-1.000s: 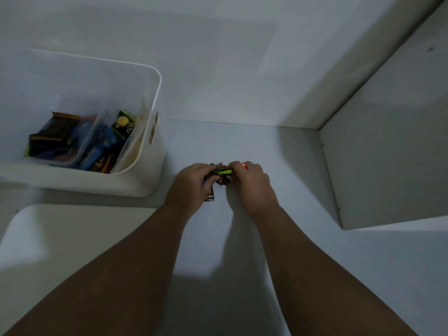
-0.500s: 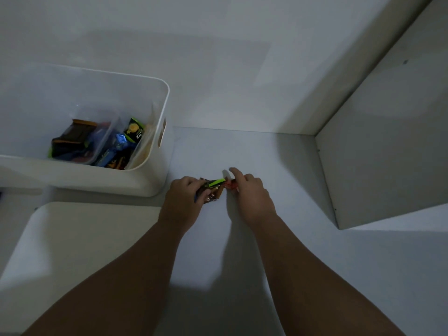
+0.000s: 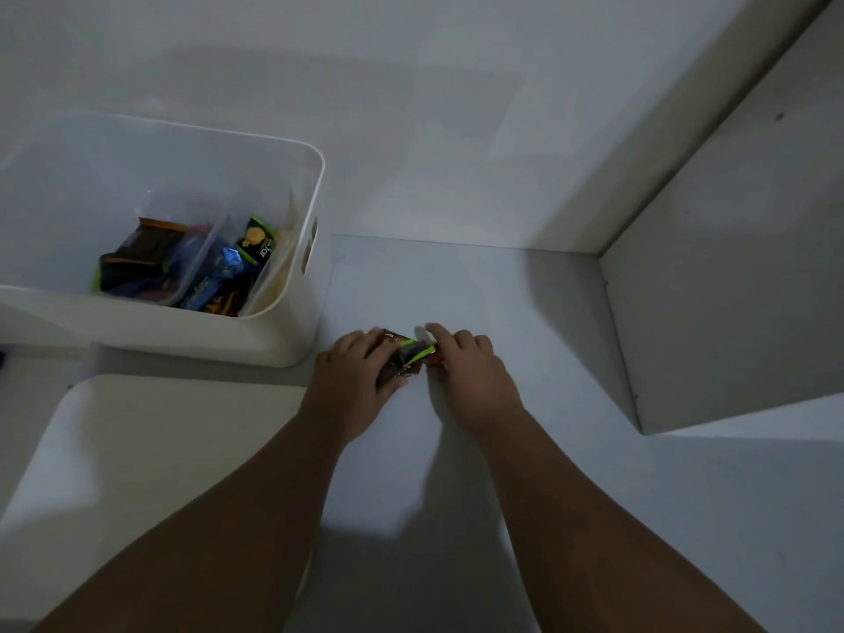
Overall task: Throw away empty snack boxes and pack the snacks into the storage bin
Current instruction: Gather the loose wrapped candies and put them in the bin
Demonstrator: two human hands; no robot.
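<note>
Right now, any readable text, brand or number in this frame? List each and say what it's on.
"jar" or similar: white sideways letters on the black-and-green snack packet standing in the white plastic storage bin; partly legible only.
Other dark and blue wrappers in the bin: print too blurred to read.
Small green-striped snack packets gathered between left hand and right hand: too small and dim to read.

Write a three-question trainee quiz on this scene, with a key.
1. True or false: the storage bin already has snacks in it.
2. Which hand lies nearer the bin: A) left hand B) right hand?
3. Fill in: both hands are gathering small snack packets on the white ____.

Key: 1 true; wrapped snacks lie at its bottom. 2 A; the bin stands to the left. 3 surface; the packets rest between the two hands, beside the bin, not inside it.
</note>
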